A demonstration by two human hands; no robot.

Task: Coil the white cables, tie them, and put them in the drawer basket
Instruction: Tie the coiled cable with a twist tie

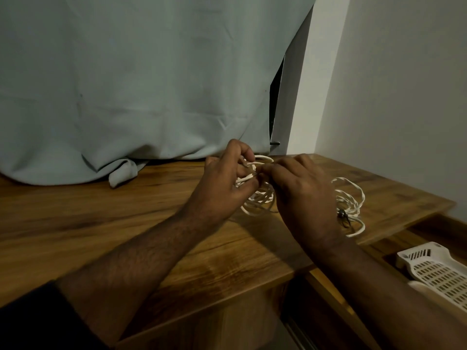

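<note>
A coil of white cable [260,198] is held just above the wooden table [101,210], near its back edge. My left hand [227,180] grips the coil's loops from the left, fingers curled around them. My right hand [300,195] pinches a strand at the top of the same coil, fingertips meeting the left hand's. A second white cable coil [351,200] lies on the table to the right, bound with a dark tie [343,216]. The white perforated drawer basket [437,271] sits in the open drawer at the lower right.
A pale grey-green curtain [151,84] hangs behind the table and bunches on its back edge. A white wall [404,97] stands to the right. The open wooden drawer [379,253] juts out below the table's right end.
</note>
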